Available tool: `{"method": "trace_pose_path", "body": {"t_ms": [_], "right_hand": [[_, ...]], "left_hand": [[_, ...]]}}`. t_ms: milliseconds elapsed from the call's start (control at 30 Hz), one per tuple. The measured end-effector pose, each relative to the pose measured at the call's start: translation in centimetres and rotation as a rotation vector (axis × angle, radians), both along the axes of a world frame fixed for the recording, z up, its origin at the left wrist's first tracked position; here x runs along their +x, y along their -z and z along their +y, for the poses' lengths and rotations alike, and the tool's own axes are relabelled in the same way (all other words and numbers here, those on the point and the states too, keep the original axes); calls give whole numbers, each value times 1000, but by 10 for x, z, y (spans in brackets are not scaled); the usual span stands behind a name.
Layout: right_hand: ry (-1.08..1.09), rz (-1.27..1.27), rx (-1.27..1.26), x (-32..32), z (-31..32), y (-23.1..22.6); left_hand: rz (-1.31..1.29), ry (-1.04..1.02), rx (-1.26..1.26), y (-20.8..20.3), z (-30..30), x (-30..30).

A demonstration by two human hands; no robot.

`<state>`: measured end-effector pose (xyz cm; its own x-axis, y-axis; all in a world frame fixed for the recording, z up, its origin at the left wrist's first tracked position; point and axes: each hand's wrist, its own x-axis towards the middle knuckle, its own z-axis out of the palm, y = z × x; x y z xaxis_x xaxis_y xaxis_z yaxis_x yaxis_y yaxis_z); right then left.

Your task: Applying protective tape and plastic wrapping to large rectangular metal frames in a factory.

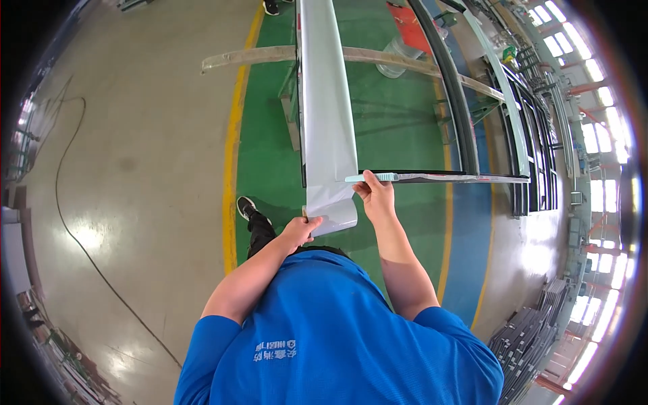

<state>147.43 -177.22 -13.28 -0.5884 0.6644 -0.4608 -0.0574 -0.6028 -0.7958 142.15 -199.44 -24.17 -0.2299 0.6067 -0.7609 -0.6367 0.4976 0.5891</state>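
Observation:
A wide strip of grey-white film (329,101) runs along the left member of a dark window-like frame (460,115). Its near end curls over into a loose roll past the frame's corner. My left hand (297,233) is closed on the left side of that curled end, thumb on top. In my right hand (376,197) is a pale blue utility knife (386,177), pinched between thumb and fingers. The knife points left, its tip at the film's right edge beside the frame's near bar (466,179). Whether the blade touches the film I cannot tell.
A wrapped crossbar (263,56) passes beneath the frame. Beyond the frame's opening stand a clear bucket (398,57) and a red sheet (408,27). More dark frames (536,142) and stacked profiles (526,331) lie right. A cable (74,216) crosses the left floor.

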Motion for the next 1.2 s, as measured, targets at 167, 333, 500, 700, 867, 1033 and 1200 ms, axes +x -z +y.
{"method": "trace_pose_path", "body": {"t_ms": [167, 333, 500, 700, 867, 1033, 1200], "right_hand": [[89, -42, 60, 29, 36, -1], [228, -204, 327, 63, 66, -23], [-174, -387, 562, 27, 35, -25], [-646, -554, 502, -25, 8, -15], [-553, -660, 470, -20, -1, -27], [-557, -946, 939, -27, -12, 8], [-564, -1071, 966, -65, -56, -3]], "left_hand": [[-20, -19, -5, 10, -2, 0], [75, -25, -2, 3, -7, -6], [482, 302, -42, -36, -20, -24], [527, 355, 138, -74, -41, -44], [351, 367, 198, -58, -60, -78], [412, 682, 203, -60, -64, -121], [423, 730, 265, -56, -77, -148]]}}
